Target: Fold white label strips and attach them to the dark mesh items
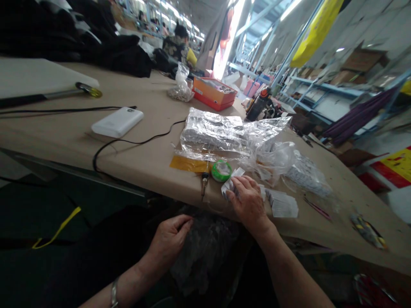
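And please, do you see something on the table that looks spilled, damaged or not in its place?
Nothing looks clearly spilled or damaged. Only the pen-like tool beside the green roll seems oddly placed: its tip lies by the front edge of the table.

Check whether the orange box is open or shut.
Open: the orange box has an uncovered top, with its contents showing.

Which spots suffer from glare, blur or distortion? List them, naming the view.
In the head view, the bright strip behind the orange box is washed out; the clear plastic bag glares; the yellow-handled tool is smeared; the table looks bowed along its front edge.
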`<state>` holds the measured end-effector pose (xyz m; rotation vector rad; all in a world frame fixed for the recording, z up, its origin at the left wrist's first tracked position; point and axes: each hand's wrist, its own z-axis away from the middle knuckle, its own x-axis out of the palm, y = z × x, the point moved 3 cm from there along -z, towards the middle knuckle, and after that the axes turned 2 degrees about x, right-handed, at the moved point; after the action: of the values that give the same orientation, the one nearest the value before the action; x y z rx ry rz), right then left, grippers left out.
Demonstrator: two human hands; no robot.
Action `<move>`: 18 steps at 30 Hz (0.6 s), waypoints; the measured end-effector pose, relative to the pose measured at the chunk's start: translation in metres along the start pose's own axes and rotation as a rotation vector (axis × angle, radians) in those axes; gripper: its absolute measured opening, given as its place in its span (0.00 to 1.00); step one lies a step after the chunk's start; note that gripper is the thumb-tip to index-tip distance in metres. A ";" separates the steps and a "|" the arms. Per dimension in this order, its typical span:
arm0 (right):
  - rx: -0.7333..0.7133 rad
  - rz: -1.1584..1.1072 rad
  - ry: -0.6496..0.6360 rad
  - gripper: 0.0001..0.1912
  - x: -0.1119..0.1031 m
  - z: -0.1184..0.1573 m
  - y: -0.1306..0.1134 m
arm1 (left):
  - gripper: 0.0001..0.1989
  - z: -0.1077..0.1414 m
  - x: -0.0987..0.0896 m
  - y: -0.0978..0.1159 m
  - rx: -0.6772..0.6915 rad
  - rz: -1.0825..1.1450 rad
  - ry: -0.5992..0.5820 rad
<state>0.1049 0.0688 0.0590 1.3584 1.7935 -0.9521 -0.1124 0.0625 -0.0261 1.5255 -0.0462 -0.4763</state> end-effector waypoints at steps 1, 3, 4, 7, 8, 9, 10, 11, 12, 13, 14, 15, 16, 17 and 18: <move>0.010 0.014 -0.027 0.17 0.003 0.001 0.000 | 0.13 0.001 0.002 0.001 -0.001 0.006 -0.011; 0.022 0.021 -0.059 0.15 0.006 0.000 0.000 | 0.13 0.004 0.005 0.002 -0.012 0.016 -0.027; 0.019 0.026 -0.062 0.12 0.007 -0.001 0.000 | 0.12 0.005 0.006 0.003 -0.020 0.021 -0.030; -0.020 0.077 -0.056 0.06 0.006 -0.005 -0.001 | 0.11 0.008 0.008 0.006 -0.041 0.023 -0.029; -0.037 0.098 -0.056 0.06 0.005 -0.005 -0.001 | 0.11 0.008 0.009 0.007 -0.040 0.024 -0.028; -0.051 0.110 -0.057 0.06 0.005 -0.005 -0.001 | 0.11 0.008 0.010 0.007 -0.037 0.026 -0.026; -0.057 0.109 -0.054 0.07 0.004 -0.005 -0.002 | 0.11 0.009 0.011 0.007 -0.032 0.031 -0.026; -0.058 0.098 -0.046 0.06 0.003 -0.004 -0.002 | 0.11 0.009 0.012 0.008 -0.027 0.038 -0.027; -0.054 0.084 -0.038 0.07 0.002 -0.003 -0.002 | 0.11 0.009 0.013 0.008 -0.024 0.046 -0.028; -0.049 0.073 -0.032 0.09 0.001 -0.002 -0.003 | 0.11 0.010 0.014 0.008 -0.022 0.052 -0.033; -0.045 0.070 -0.026 0.12 0.000 -0.001 -0.003 | 0.11 0.010 0.016 0.008 -0.018 0.057 -0.041; -0.042 0.075 -0.019 0.15 -0.001 0.000 -0.004 | 0.12 0.011 0.017 0.008 -0.016 0.061 -0.050; -0.040 0.085 -0.013 0.15 -0.002 0.002 -0.006 | 0.12 0.011 0.019 0.007 -0.017 0.064 -0.060; -0.041 0.095 -0.006 0.14 -0.002 0.003 -0.007 | 0.12 0.012 0.020 0.007 -0.019 0.068 -0.065; -0.043 0.100 0.003 0.11 -0.003 0.004 -0.009 | 0.12 0.012 0.022 0.005 -0.020 0.073 -0.070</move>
<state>0.0973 0.0626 0.0605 1.4094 1.7212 -0.8539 -0.0953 0.0438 -0.0259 1.4820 -0.1503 -0.4702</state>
